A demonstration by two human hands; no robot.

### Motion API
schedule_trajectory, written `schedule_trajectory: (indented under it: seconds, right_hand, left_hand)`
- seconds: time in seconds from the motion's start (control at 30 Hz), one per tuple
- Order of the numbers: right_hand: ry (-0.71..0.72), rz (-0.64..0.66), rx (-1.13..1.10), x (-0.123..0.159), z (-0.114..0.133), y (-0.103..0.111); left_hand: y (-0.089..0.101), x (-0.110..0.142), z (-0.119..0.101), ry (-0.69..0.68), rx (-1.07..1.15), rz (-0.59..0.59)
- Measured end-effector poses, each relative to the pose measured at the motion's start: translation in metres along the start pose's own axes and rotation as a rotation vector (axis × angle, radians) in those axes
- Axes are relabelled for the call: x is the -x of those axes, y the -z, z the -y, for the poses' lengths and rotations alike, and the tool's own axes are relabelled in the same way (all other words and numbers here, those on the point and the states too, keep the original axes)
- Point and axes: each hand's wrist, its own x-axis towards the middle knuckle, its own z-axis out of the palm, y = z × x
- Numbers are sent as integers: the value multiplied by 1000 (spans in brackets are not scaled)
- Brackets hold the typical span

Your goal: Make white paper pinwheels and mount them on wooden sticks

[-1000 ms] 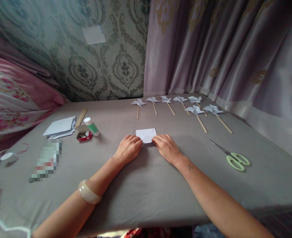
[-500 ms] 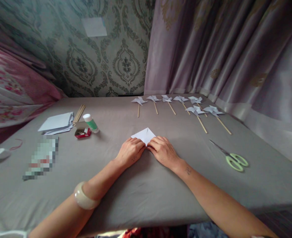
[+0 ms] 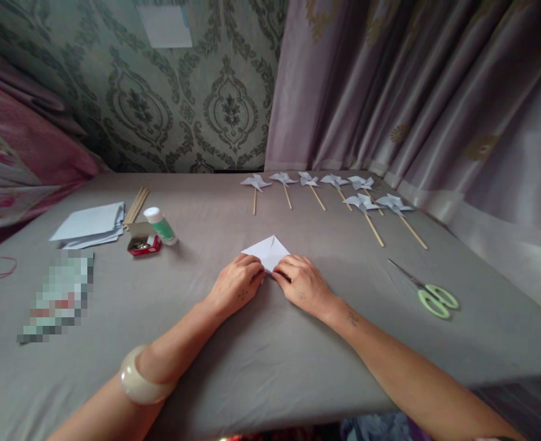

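A folded white sheet of paper (image 3: 270,248) lies on the table before me, its far corner pointing away. My left hand (image 3: 239,282) has its fingers closed on the near left edge of the paper. On the near right edge, my right hand (image 3: 303,280) pinches the paper, thumb underneath near the bottom corner. The two hands are slightly apart, and both hide the paper's side corners. A cream bangle (image 3: 144,380) circles my left forearm.
Several paper pinwheels on sticks (image 3: 307,179) lie at the back right. Green-handled scissors (image 3: 435,300) rest at right. At left are stacked paper (image 3: 89,223), wooden sticks (image 3: 138,205), a glue stick (image 3: 160,226), a small red box (image 3: 144,245) and a blurred-out item (image 3: 59,294).
My left hand has drawn slightly left and away from my right hand, both still on the paper. The camera view has shifted a little.
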Motion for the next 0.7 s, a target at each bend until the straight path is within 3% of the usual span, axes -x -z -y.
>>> schedule_trajectory:
  seconds: [0.37, 0.7]
  right_hand:
    - [-182, 180, -287, -23, -8, 9]
    - [-405, 113, -415, -24, -9, -2]
  left_hand:
    - [0, 1, 0, 7, 2, 33]
    - [2, 2, -3, -7, -53, 28]
